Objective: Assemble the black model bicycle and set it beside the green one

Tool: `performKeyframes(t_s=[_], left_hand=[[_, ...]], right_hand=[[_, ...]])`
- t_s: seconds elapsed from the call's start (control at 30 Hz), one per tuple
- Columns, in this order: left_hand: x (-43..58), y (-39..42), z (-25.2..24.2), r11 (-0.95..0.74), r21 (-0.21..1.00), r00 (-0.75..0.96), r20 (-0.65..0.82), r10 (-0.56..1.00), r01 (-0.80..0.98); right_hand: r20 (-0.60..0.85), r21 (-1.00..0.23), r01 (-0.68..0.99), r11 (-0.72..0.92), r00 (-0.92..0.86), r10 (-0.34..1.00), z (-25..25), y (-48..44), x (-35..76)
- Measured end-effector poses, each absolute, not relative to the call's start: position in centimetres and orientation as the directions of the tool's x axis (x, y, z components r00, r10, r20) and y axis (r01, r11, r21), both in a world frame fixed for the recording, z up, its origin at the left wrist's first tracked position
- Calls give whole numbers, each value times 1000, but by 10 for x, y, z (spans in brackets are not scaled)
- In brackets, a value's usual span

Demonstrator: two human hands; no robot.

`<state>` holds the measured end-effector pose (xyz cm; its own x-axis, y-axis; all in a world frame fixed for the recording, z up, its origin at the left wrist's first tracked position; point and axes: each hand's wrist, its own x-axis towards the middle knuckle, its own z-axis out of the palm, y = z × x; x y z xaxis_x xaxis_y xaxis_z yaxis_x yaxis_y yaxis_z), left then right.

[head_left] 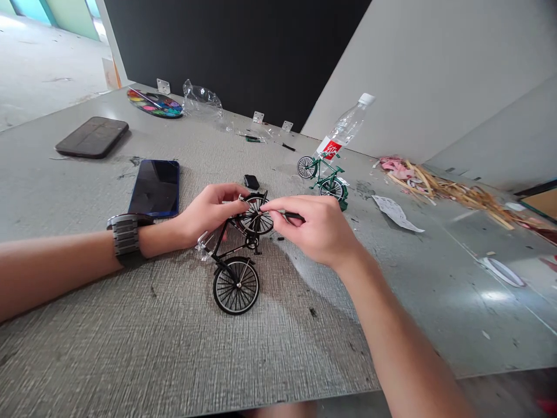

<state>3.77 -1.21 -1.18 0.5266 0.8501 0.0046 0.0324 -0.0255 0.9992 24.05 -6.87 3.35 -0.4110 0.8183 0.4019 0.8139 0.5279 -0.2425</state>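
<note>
The left hand (211,210) grips a model bicycle (252,242), the right hand (319,229) a slim tool (295,217), apparently adjusting the rear wheel (252,220), demanding steadiness.

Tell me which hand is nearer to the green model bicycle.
Right: the right hand is just in front of the green model bicycle; the left hand is farther off, at the black bicycle.

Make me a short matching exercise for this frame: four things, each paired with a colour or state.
Things:
1. Black model bicycle
2. Phone
3. Paint palette
4. Plastic bottle

Descriptions:
A. Daubed with many colours
B. Clear, with a white cap
C. Held by the left hand
D. Dark screen, blue edge

Pairs: 1-C, 2-D, 3-A, 4-B
</note>
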Motion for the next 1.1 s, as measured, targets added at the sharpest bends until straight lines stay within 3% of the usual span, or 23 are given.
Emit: performKeyframes(t_s=[0.43, 0.83, 1.1], left_hand=[[39, -11, -13, -104, 992, 504, 53, 862, 73], [39, -11, -16, -78, 997, 538, 55, 841, 20], [39, -10, -17, -167, 983, 590, 92, 802, 73]], right_hand=[[386, -276, 806, 523, -405, 829, 35, -68, 240], [389, -287, 812, 509, -387, 836, 34, -69, 239], [371, -299, 801, 518, -403, 837, 31, -71, 233]])
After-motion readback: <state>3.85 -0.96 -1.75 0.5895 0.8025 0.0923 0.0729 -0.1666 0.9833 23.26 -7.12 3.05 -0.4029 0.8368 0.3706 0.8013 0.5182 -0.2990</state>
